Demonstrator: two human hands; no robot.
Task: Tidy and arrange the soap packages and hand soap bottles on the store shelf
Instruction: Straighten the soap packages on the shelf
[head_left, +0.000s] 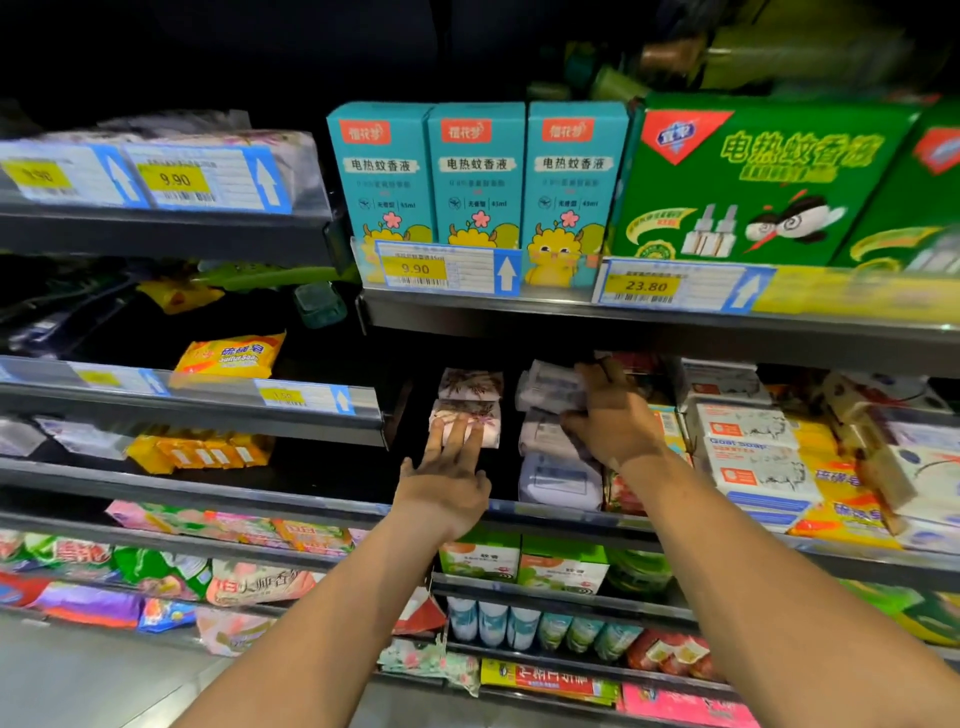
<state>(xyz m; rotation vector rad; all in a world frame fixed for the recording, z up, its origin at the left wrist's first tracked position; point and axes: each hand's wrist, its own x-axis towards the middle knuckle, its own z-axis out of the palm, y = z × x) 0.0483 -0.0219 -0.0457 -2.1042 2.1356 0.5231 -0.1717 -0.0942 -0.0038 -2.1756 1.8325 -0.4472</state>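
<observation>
On the middle shelf (519, 506) stand two short stacks of wrapped soap packages. My left hand (447, 478) lies with straight fingers on the lower pink floral package (488, 423) of the left stack. My right hand (610, 415) reaches into the right stack of pale lavender packages (556, 475); its fingers curl round the stack's upper packages (548, 389). Both forearms stretch in from the bottom of the view.
White goat soap boxes (748, 441) and yellow sulfur soap packs (836, 499) fill the shelf to the right. Teal boxes (478, 171) and green boxes (753, 176) stand on the shelf above. Yellow soap packs (228, 356) lie on the left shelves, more packages below.
</observation>
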